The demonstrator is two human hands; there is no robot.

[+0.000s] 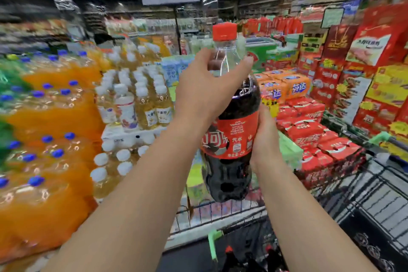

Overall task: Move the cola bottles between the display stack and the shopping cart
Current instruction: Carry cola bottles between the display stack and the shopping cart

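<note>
Gripped cola bottle; cart seemingly holds bottles.

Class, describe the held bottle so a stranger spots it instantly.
Look above the wire shopping cart. There, the left hand grips a cola bottle by its neck, the right hand at its label. Only it is raised: dark liquid, red cap.

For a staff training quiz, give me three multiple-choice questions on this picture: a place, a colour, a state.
1. Where are the orange drink bottles? A. left of the cola bottle B. right of it C. overhead
2. Its cap is: A. blue B. red C. white
3. The cola bottle is: A. gripped by both hands B. lying flat C. uncapped
Answers: 1 A, they fill the left side; 2 B, the cap is red; 3 A, left hand at neck, right hand at label.
</note>
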